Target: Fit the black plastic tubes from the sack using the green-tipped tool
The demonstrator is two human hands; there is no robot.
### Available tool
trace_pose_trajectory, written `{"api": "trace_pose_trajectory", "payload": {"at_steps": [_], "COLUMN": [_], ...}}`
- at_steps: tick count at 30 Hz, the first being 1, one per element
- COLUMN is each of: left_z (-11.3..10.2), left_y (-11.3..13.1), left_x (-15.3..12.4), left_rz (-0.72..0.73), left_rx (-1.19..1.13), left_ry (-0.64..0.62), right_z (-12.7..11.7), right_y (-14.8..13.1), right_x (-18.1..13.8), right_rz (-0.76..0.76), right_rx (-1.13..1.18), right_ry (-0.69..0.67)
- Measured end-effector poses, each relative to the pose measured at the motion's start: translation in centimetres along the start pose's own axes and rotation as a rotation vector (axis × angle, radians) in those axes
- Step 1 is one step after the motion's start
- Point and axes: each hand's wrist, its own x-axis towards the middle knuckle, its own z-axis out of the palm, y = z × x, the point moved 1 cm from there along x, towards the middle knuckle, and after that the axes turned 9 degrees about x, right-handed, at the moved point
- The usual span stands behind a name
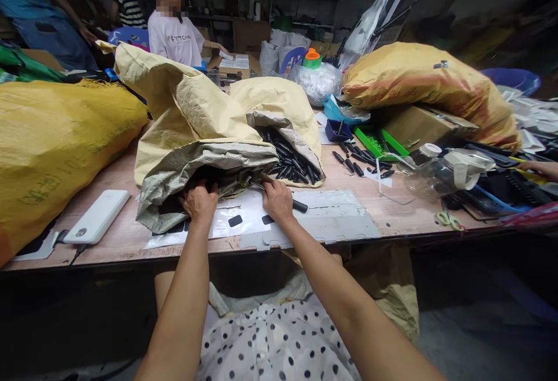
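My left hand [200,199] reaches into the mouth of a tan woven sack [192,113], whose grey lining is folded outward. Its fingertips are lost among dark things in the shadow, so their grip is unclear. Close by, my right hand [278,198] is closed around a slim tool with a black handle [300,206] and a metal front end pointing left toward the sack's opening; its exact kind does not show. Beneath both hands lie a white sheet with black rounded squares [235,221] and a grey flat board [322,224].
A second tan sack spills black tube-like parts [296,163]. Farther right are a green tray [379,141], a clear jug [444,174] and scissors [450,219]. A white power bank [98,216] and a yellow sack [56,148] occupy the left. Other people are across the table.
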Motion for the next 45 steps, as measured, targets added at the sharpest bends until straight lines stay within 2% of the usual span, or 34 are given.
{"api": "trace_pose_trajectory", "payload": {"at_steps": [3, 6, 13, 20, 26, 29, 31, 33, 36, 38, 41, 45], "left_z": [-0.3, -0.7, 0.2, 1.0, 0.8, 0.4, 0.3, 0.7, 2.2, 3.4, 4.6, 4.9], "left_y": [0.5, 0.5, -1.1, -1.8, -1.6, -1.9, -2.4, -2.8, -2.9, -2.7, -2.2, -2.2], "left_x": [0.9, 1.1, -0.1, 0.9, 0.0, -0.4, -1.0, -2.0, -4.0, -5.2, -5.8, -5.4], "left_rz": [0.009, 0.012, 0.05, 0.065, 0.108, 0.132, 0.19, 0.33, 0.609, 0.716, 0.744, 0.76], "left_rx": [0.023, 0.03, -0.008, 0.017, -0.049, -0.102, -0.167, -0.254, -0.36, -0.382, -0.385, -0.406], "left_ry": [-0.104, -0.14, 0.005, 0.007, 0.035, 0.095, 0.151, 0.133, -0.036, -0.132, -0.188, -0.194], "right_z": [-0.1, -0.1, -0.1, 0.0, -0.1, -0.1, -0.1, -0.2, -0.2, -0.2, -0.3, -1.1], "right_y": [0.0, -0.1, 0.0, 0.1, 0.1, 0.1, 0.1, 0.0, 0.0, 0.0, 0.1, 0.4], "right_x": [0.0, 0.0, 0.0, 0.0, 0.0, 0.1, 0.1, 0.1, 0.0, 0.0, 0.2, 0.2], "right_rz": [0.006, 0.005, 0.01, -0.002, 0.005, 0.01, 0.006, 0.001, 0.012, 0.022, 0.017, -0.016], "right_rx": [-0.007, -0.004, -0.005, 0.007, 0.009, 0.011, 0.015, 0.02, 0.02, 0.02, 0.028, 0.064], "right_ry": [-0.009, -0.012, -0.021, -0.007, -0.011, -0.016, -0.01, -0.001, -0.007, -0.019, -0.028, -0.032]}}
